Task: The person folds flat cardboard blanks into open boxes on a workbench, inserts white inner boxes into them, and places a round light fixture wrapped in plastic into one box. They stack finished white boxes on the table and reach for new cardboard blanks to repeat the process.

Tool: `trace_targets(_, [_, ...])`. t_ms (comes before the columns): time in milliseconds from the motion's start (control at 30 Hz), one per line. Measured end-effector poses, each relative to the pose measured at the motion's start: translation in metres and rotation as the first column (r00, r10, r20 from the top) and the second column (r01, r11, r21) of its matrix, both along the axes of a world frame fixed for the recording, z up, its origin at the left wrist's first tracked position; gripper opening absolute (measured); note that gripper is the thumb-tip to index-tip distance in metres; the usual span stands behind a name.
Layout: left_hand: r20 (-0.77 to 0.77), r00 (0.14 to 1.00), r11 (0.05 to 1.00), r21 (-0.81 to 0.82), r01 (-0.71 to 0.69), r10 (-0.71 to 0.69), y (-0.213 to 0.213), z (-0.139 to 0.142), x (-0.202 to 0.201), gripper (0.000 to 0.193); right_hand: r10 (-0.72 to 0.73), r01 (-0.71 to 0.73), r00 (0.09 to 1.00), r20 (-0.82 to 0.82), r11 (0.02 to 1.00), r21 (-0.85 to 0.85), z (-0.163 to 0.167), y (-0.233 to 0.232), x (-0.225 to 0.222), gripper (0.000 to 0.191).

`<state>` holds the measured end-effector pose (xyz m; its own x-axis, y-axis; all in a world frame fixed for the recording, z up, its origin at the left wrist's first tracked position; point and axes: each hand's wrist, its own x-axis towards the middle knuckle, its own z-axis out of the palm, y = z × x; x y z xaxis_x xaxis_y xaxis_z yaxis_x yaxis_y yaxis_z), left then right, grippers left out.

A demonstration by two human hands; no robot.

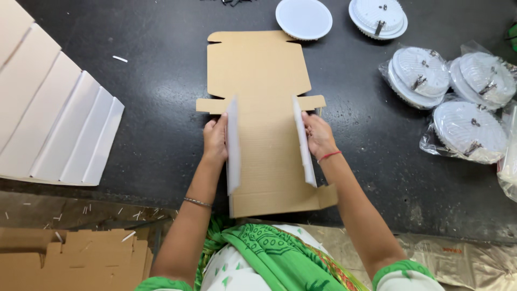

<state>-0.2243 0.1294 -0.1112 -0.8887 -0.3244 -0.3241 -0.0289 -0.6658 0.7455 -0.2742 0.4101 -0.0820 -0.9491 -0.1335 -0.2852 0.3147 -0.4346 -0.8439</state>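
Centre frame: left hand (215,141) and right hand (319,134) each grip a side flap of the flat carton (266,108), holding both upright along the creases.

A: Bright, even light from overhead; the dark counter (151,108) shows a soft sheen, strongest left of the cardboard blank (264,129).

B: Shadows?

A: Faint and short, just under the blank's raised side flaps. Those flaps are smeared with motion blur; the hands (215,141) beside them slightly soft.

B: Glare?

A: White discs (304,18) beyond the blank's far end nearly blown out. Plastic bags (431,141) right of it glint.
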Motion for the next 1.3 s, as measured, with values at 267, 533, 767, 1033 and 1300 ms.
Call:
trace_targets(267, [-0.017, 0.999, 0.254, -0.967, -0.023, 0.027, 0.004, 0.008, 0.01, 0.054, 0.018, 0.219, 0.943, -0.332, 0.718, 0.661, -0.011, -0.035, 0.02, 0.058])
trace_targets(533, [0.065, 0.981, -0.36, -0.933, -0.006, -0.184, -0.002, 0.028, 0.018, 0.045, 0.547, 0.418, 0.784, -0.295, -0.113, 0.901, -0.012, -0.042, 0.021, 0.052])
trace_targets(767, [0.04, 0.978, 0.173, -0.982, 0.076, -0.203, -0.04, 0.029, -0.039, 0.044, 0.448, 0.168, 0.833, -0.325, 0.355, 0.92, 0.004, -0.013, -0.036, 0.05])
trace_targets(1033, [-0.127, 0.891, 0.84, -0.413, 0.352, -0.436, -0.079, 0.023, -0.056, 0.061, 0.37, -0.223, 0.921, -0.124, 0.76, 0.61, 0.022, 0.011, -0.041, 0.062])
trace_targets(1300, [-0.141, 0.981, 0.826, -0.531, -0.186, 0.13, -0.11, 0.015, 0.103, 0.038, 0.026, 0.039, 0.981, -0.192, 0.943, 0.331, 0.013, 0.073, 0.071, 0.063])
